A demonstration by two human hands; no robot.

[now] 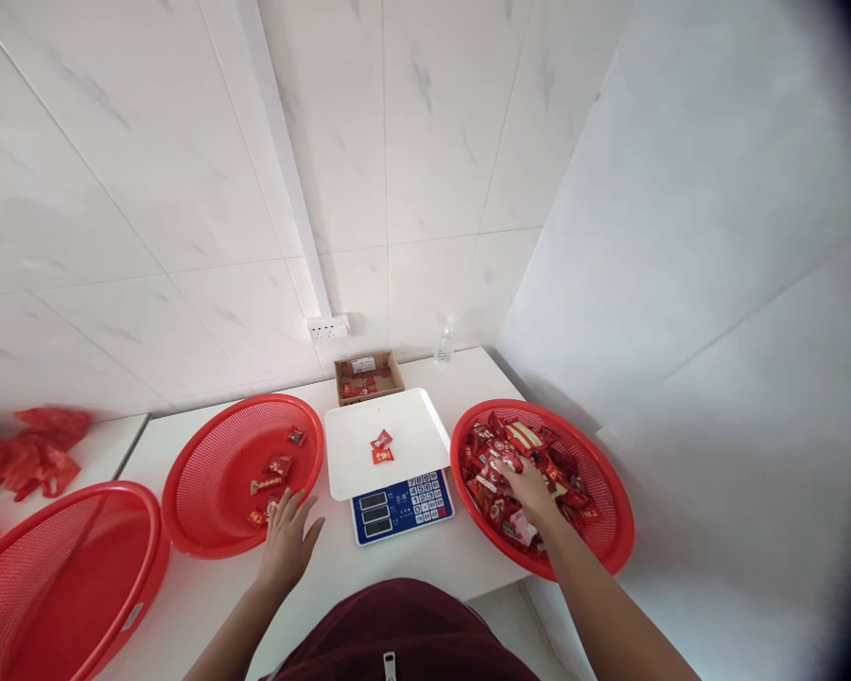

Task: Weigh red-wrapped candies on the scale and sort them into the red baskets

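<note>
My right hand (529, 487) reaches into the right red basket (614, 530), its fingers closed among many red wrapped sweets (496, 511); what they grip is too small to name. Over the near right rim of the middle red basket (205, 492) is my left hand (288, 539), fingers spread and holding nothing. Several small packets (278, 465) lie in that basket. Between the two baskets stands a scale with a white tray (355, 463) and a blue keypad panel (403, 508). Two small red packets (381, 455) rest on the tray.
Behind the scale sit a cardboard box (369, 378) with red packets and a clear bottle (443, 342). Another red basket (63, 577) stands at the lower left, with red plastic bags (43, 454) beyond it. Walls border the table behind and at right.
</note>
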